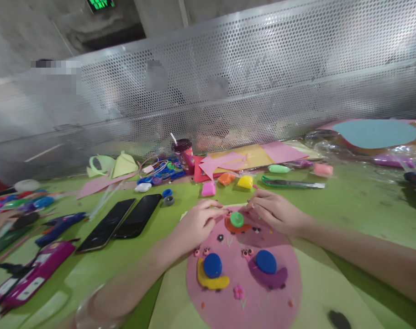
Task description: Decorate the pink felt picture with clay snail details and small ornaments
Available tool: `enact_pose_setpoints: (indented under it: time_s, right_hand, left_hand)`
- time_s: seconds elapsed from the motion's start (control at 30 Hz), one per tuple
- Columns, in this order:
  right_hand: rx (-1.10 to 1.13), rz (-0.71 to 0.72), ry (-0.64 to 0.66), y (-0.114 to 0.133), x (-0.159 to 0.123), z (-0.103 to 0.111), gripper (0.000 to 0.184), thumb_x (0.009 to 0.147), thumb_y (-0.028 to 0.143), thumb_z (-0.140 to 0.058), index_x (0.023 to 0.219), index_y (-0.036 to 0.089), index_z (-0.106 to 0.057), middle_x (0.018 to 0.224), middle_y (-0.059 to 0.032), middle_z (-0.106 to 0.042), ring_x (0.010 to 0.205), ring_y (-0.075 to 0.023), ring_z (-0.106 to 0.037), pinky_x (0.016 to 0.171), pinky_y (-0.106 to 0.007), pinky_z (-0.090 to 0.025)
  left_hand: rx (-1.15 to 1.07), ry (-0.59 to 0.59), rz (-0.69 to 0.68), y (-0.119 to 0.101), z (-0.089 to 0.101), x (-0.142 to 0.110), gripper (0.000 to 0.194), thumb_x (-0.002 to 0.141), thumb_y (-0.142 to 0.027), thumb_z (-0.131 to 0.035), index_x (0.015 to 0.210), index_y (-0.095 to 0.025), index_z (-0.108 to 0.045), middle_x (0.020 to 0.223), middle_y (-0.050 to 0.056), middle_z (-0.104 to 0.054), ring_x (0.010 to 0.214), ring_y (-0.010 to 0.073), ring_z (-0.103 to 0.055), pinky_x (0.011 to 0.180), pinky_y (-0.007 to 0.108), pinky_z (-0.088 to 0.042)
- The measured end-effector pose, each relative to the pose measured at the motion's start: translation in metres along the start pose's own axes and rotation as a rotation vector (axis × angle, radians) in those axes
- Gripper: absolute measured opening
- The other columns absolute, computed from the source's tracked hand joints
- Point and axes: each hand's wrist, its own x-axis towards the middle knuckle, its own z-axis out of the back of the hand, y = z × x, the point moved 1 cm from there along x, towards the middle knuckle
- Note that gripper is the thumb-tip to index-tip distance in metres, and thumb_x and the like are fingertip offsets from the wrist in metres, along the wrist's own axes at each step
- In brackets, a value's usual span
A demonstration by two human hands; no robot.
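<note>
A pink paper circle (228,297) lies on a pale yellow sheet (170,297) in front of me. It carries three clay snails with bottle caps for shells: an orange snail (242,228) with a green cap (237,220), a yellow snail (213,282) and a purple snail (269,276), both with blue caps. My left hand (196,224) rests at the circle's upper left, index finger stretched to the orange snail's eyes, thumb apart. My right hand (279,212) is at the upper right edge, its fingertips pressed together beside the green cap; anything between them is too small to make out.
Two phones (139,217), a magenta power strip (36,274) and a glue gun (60,228) lie left. Behind are a drink cup (183,155), clay packets (245,183), a green cutter (290,183) and coloured paper (252,155). A perforated metal panel (249,77) stands beyond the table.
</note>
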Motion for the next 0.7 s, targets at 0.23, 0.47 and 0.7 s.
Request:
enact_pose_setpoints:
  time_s: [0.23, 0.47, 0.7]
  right_hand:
    - [-0.009, -0.013, -0.003, -0.0035, -0.0003, -0.0023, 0.037, 0.092, 0.022, -0.025, 0.08, 0.012, -0.059, 0.074, -0.0098, -0.056, 0.076, -0.0187, -0.048, 0.069, -0.033, -0.042]
    - [-0.007, -0.044, 0.016, -0.0018, 0.0001, -0.0016, 0.039, 0.091, 0.025, -0.024, 0.072, 0.014, -0.056, 0.07, -0.0091, -0.055, 0.074, -0.0194, -0.048, 0.068, -0.034, -0.041]
    - [0.009, -0.21, 0.01, -0.0013, 0.0017, -0.0002, 0.025, 0.089, 0.03, -0.036, 0.097, 0.017, -0.056, 0.092, -0.0094, -0.059, 0.089, -0.0206, -0.054, 0.076, -0.036, -0.045]
  left_hand:
    - [0.014, 0.003, -0.015, 0.0006, 0.0002, 0.0011, 0.043, 0.078, -0.004, -0.038, 0.107, -0.023, -0.064, 0.113, 0.003, -0.059, 0.105, 0.0138, -0.052, 0.094, 0.027, -0.04]
    - [0.003, 0.005, -0.015, 0.0011, -0.0007, 0.0008, 0.042, 0.079, -0.004, -0.038, 0.106, -0.022, -0.064, 0.111, 0.002, -0.059, 0.103, 0.0147, -0.053, 0.093, 0.027, -0.041]
    - [-0.005, 0.007, -0.014, -0.0009, 0.0012, 0.0012, 0.042, 0.078, -0.004, -0.037, 0.105, -0.022, -0.064, 0.111, 0.003, -0.06, 0.103, 0.0157, -0.053, 0.092, 0.029, -0.042]
